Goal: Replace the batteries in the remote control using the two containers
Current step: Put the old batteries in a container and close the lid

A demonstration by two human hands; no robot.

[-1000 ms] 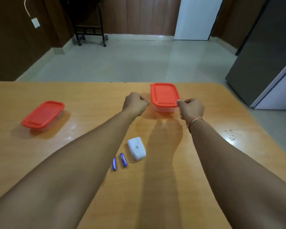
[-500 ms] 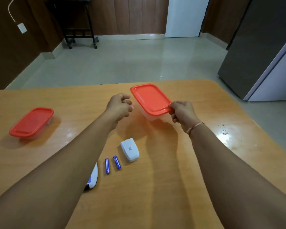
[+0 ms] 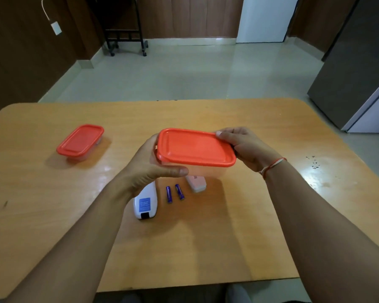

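Note:
I hold a clear container with a red lid (image 3: 195, 147) above the table, lid on. My left hand (image 3: 149, 167) grips its left end, thumb along the near side. My right hand (image 3: 247, 147) grips its right end, fingertips on the lid's far corner. Below it on the table lie the white remote control (image 3: 145, 204), back side up with its battery bay open, two blue batteries (image 3: 174, 193) side by side, and the white battery cover (image 3: 197, 184), partly seen through the container. A second red-lidded container (image 3: 80, 141) stands closed at the left.
The wooden table (image 3: 239, 237) has rounded corners; its near edge runs just in front of me. Dark specks (image 3: 313, 161) mark the right side. Beyond the table are a tiled floor, a black wheeled stand (image 3: 125, 38) and a grey fridge (image 3: 359, 68) at the right.
The container went from the table's far middle into the air, closer to me, now over the cover. My left hand, empty before, now grips its left end. The remote has come into view.

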